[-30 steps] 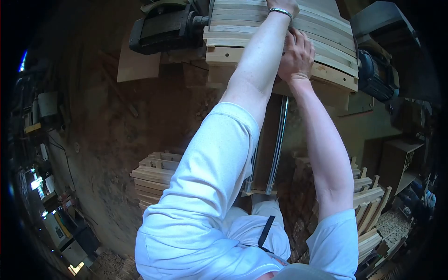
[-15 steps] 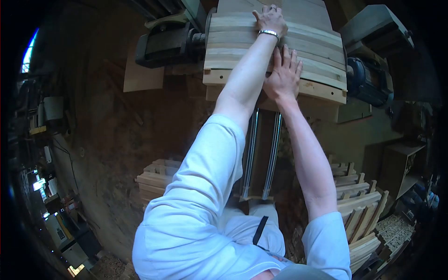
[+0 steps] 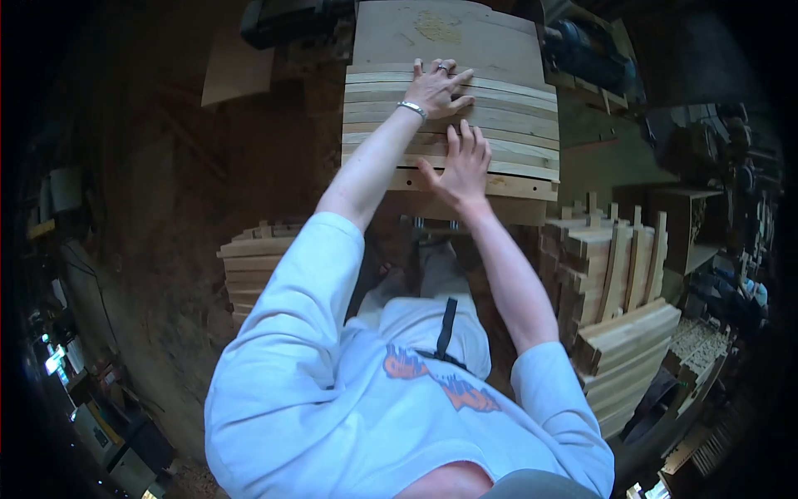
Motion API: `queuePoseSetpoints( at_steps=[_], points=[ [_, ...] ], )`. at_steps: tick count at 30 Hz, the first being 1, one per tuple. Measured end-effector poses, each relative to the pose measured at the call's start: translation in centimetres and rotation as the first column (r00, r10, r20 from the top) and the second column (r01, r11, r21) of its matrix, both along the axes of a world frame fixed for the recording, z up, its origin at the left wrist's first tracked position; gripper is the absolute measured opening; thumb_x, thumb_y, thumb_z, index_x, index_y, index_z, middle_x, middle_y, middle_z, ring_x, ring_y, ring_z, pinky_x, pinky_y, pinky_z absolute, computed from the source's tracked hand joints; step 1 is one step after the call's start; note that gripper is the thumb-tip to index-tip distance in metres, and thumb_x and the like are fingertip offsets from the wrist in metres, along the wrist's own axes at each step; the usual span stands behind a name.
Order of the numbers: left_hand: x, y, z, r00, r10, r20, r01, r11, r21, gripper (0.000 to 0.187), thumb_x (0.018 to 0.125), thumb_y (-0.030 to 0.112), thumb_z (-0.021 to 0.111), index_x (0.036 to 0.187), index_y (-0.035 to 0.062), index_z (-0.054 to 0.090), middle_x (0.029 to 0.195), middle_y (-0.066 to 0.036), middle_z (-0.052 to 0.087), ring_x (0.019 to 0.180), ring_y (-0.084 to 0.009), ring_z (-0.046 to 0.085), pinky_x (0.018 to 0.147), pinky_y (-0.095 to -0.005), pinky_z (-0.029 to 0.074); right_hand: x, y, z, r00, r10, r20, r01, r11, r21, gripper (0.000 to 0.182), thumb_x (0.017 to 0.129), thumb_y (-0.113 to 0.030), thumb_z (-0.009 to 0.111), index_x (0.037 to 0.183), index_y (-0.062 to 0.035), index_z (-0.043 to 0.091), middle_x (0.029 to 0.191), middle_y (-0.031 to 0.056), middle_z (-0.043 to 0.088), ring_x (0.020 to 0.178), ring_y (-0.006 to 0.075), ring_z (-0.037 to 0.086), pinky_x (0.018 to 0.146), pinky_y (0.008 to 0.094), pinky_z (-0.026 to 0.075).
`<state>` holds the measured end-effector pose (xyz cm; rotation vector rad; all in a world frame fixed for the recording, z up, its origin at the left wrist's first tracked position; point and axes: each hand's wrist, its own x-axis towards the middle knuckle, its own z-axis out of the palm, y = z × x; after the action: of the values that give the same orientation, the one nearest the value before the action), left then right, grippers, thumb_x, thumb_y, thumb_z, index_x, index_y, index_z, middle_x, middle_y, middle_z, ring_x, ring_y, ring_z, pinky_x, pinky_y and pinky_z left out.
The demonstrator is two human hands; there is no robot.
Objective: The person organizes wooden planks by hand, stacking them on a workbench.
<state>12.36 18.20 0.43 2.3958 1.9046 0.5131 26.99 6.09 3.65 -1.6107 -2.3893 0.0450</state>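
Note:
Several long wooden strips [image 3: 515,108] lie side by side on a sliding bed, spanning its width. My left hand [image 3: 436,90], with a bracelet at its wrist and a ring, rests palm down on the farther strips with its fingers spread. Nearer to me, my right hand [image 3: 464,170] lies open, fingertips on the strips and palm over the front wooden rail [image 3: 507,186], which has dark holes. Neither hand is wrapped round anything. Beyond the strips is a flat wooden board [image 3: 490,37] with a patch of sawdust [image 3: 438,27].
A dark motor [image 3: 291,21] sits beyond the bed at left, a blue motor [image 3: 586,54] at right. Stacked wooden pieces [image 3: 262,258] stand left of my legs; taller stacks [image 3: 603,274] stand at right. A crate of wood offcuts [image 3: 698,349] lies farther right.
The bed with the strips has come back towards my body, away from the motors, and my hands have come with it. The metal rails beneath are now mostly covered.

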Motion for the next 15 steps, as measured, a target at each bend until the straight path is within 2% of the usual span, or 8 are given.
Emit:
queuePoseSetpoints(
  at_steps=[2,4,6,7,10,12,13,15],
  points=[
    [0.1,-4.1,0.0,0.995,-0.083,-0.051,0.081,0.996,-0.034,0.064,0.088,0.064,0.051,0.141,0.0284,0.048,0.137,-0.01,0.046,0.129,-0.0256,0.039,0.105,-0.0512,0.022,4.0,1.0,3.9,0.992,0.044,-0.118,-0.093,0.89,-0.447,0.083,0.086,-0.066,0.05,0.14,-0.0032,0.043,0.142,0.0189,0.042,0.136,0.0372,0.033,0.114,0.0556,0.019],
    [0.1,-6.3,0.2,0.985,-0.174,-0.017,0.174,0.984,-0.037,0.07,0.085,0.071,0.05,0.141,0.0295,0.05,0.138,-0.01,0.045,0.129,-0.0268,0.039,0.107,-0.0479,0.021,9.8,3.0,1.7,0.936,-0.351,0.029,0.35,0.936,0.035,0.076,0.088,-0.063,0.05,0.129,0.0014,0.054,0.131,0.0212,0.052,0.127,0.036,0.044,0.109,0.0518,0.029],
    [1.1,-9.5,0.2,0.986,-0.163,-0.034,0.162,0.986,-0.038,0.07,0.084,0.072,0.05,0.139,0.0291,0.051,0.138,-0.01,0.045,0.129,-0.0262,0.039,0.107,-0.0451,0.021,15.4,5.7,1.1,0.846,-0.53,0.06,0.522,0.799,-0.298,0.077,0.09,-0.063,0.047,0.124,0.005,0.057,0.126,0.0249,0.057,0.122,0.038,0.051,0.105,0.0474,0.037],
    [1.3,-10.9,0.1,0.985,-0.169,-0.024,0.168,0.985,-0.025,0.07,0.083,0.073,0.051,0.138,0.0295,0.052,0.138,-0.01,0.045,0.129,-0.0264,0.039,0.106,-0.0467,0.021,15.8,5.7,1.5,0.84,-0.539,0.059,0.53,0.793,-0.301,0.077,0.09,-0.063,0.047,0.124,0.005,0.057,0.126,0.0249,0.057,0.122,0.038,0.051,0.105,0.0474,0.037],
    [1.3,-11.5,1.1,0.989,-0.15,0.002,0.15,0.987,-0.053,0.071,0.082,0.072,0.055,0.139,0.0287,0.052,0.138,-0.011,0.045,0.129,-0.0264,0.038,0.106,-0.0461,0.021,16.0,7.2,3.7,0.828,-0.545,0.13,0.521,0.663,-0.538,0.079,0.091,-0.064,0.043,0.123,0.0074,0.057,0.125,0.0274,0.059,0.119,0.0416,0.055,0.101,0.0471,0.042],
    [1.3,-13.3,1.6,0.993,-0.121,0.014,0.122,0.984,-0.128,0.073,0.081,0.07,0.058,0.14,0.0275,0.051,0.138,-0.012,0.044,0.129,-0.0261,0.037,0.107,-0.0439,0.021,15.3,7.6,4.8,0.852,-0.52,-0.055,0.38,0.689,-0.617,0.083,0.092,-0.066,0.04,0.123,0.0093,0.056,0.121,0.0301,0.06,0.114,0.0433,0.058,0.099,0.0464,0.045],
    [0.9,-12.9,1.8,0.997,-0.078,0.017,0.079,0.985,-0.151,0.076,0.08,0.07,0.06,0.141,0.0257,0.05,0.138,-0.013,0.043,0.129,-0.0269,0.037,0.107,-0.0438,0.021,14.4,7.6,4.5,0.831,-0.541,-0.129,0.387,0.729,-0.565,0.081,0.091,-0.064,0.044,0.125,0.0086,0.053,0.127,0.0292,0.056,0.119,0.0418,0.054,0.103,0.0494,0.04],
    [0.5,-12.3,3.3,0.998,-0.055,0.038,0.063,0.966,-0.249,0.097,0.068,0.065,0.074,0.148,0.0213,0.038,0.138,-0.016,0.041,0.129,-0.0299,0.037,0.107,-0.0465,0.022,12.0,4.4,3.9,0.937,-0.349,0.005,0.346,0.929,-0.134,0.08,0.089,-0.06,0.05,0.131,0.0076,0.047,0.133,0.0271,0.049,0.125,0.0413,0.047,0.106,0.0549,0.032]
  ],
)
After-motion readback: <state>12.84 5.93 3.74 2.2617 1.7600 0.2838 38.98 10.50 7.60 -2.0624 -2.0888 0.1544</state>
